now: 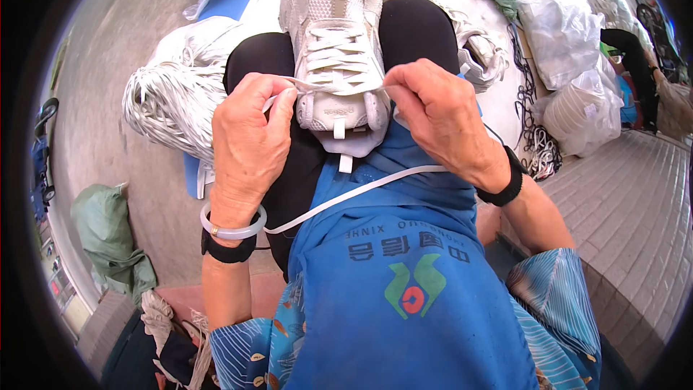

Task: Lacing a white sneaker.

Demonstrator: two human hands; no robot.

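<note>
A white and beige sneaker (pixel 339 7) rests between my black-clad knees, its toe pointing away from me. A flat white shoelace (pixel 336 54) crosses its upper in several rows up to the tongue (pixel 336 111). On the left of the collar, my left hand (pixel 249 133) is closed, pinching one lace end between thumb and fingers. At the right, my right hand (pixel 447 119) pinches the other side of the lace. A long loose stretch of lace (pixel 361 191) hangs across my blue apron (pixel 411 245), from below the right hand to the left wrist.
A thick bundle of white laces (pixel 173 97) lies left of my knee. Another pale shoe (pixel 482 58) sits by my right knee, near dark cords (pixel 525 101). Clear plastic bags (pixel 559 40) stand farther right, with a person's dark-clothed limb (pixel 635 65) beyond. A green sack (pixel 108 235) is at left.
</note>
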